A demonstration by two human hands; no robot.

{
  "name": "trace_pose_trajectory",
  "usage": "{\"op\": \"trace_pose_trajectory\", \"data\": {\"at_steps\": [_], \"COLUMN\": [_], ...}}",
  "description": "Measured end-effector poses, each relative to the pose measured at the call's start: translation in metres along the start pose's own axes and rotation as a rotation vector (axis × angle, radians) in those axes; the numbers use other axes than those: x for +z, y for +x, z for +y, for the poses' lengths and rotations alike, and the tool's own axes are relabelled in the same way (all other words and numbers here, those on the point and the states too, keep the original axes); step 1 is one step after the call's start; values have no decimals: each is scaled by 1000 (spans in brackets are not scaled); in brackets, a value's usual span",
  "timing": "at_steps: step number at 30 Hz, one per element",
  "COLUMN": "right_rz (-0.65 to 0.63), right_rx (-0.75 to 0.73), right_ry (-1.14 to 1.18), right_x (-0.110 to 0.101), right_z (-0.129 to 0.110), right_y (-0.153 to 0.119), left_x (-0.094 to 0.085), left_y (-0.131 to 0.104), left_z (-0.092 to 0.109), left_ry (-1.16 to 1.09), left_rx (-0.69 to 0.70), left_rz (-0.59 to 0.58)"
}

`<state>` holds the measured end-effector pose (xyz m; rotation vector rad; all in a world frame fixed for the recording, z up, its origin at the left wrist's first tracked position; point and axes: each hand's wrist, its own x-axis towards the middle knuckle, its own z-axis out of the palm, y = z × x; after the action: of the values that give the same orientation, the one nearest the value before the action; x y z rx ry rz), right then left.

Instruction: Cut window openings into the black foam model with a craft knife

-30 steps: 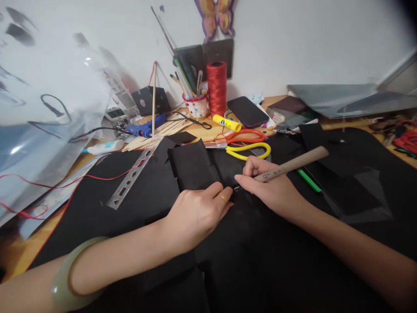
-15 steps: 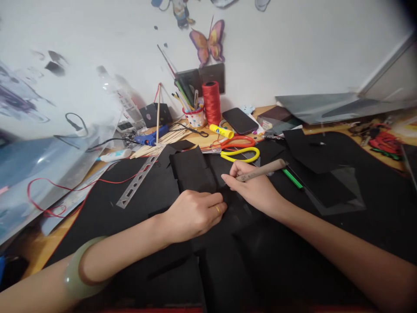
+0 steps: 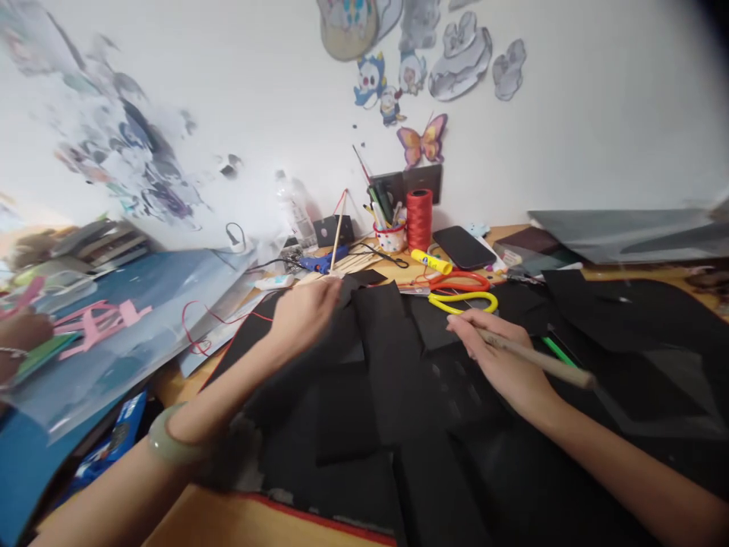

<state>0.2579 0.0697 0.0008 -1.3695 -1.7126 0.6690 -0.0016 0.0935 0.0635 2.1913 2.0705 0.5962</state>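
My left hand (image 3: 304,313), with a pale green bangle on the wrist, reaches over the far left part of the black mat, near the blue glue gun (image 3: 324,260). Its fingers are curled and blurred; what they hold, if anything, is hidden. My right hand (image 3: 506,361) grips a grey-brown pen (image 3: 535,357) just above the mat, close to the yellow-and-red-handled scissors (image 3: 464,302). Between my hands lies folded black card (image 3: 392,365), in long strips and panels. The metal ruler is not visible now.
Behind are a pen cup (image 3: 390,237), red thread spool (image 3: 419,220), yellow glue stick (image 3: 431,262) and phone (image 3: 464,248). A green pen (image 3: 559,351) and black sheets lie right. At far left, another person's hand (image 3: 23,338) is near pink cutouts (image 3: 96,327).
My left hand has left the black card and moved away to the far left, where the ruler lay. My right hand keeps the pen, tilted lower. The view has swung left.
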Motion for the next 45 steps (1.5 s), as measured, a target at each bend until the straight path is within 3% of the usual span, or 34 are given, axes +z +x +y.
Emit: {"op": "trace_pose_trajectory", "data": {"at_steps": [5, 10, 18, 29, 36, 39, 45], "right_rz": [20, -44, -50, -51, -5, 53, 172], "right_rx": [-31, 55, 43, 40, 52, 86, 226], "right_ry": [-116, -116, -54, 141, 300, 379, 603], "right_x": [2, 2, 3, 3, 3, 1, -6], "right_z": [3, 6, 6, 5, 2, 1, 8], "right_y": [1, 3, 1, 1, 1, 3, 11], "left_x": [29, 47, 42, 33, 34, 33, 19], "left_y": [-21, -31, -35, -25, -28, -28, -21], "left_z": [3, 8, 26, 34, 34, 33, 21], "left_ry": [-300, -617, -836, -864, -913, -967, -1086], "left_rx": [-35, -176, -324, -351, -276, -278, -323], "left_rz": [-278, -378, -437, -572, -713, -641, -283]}}
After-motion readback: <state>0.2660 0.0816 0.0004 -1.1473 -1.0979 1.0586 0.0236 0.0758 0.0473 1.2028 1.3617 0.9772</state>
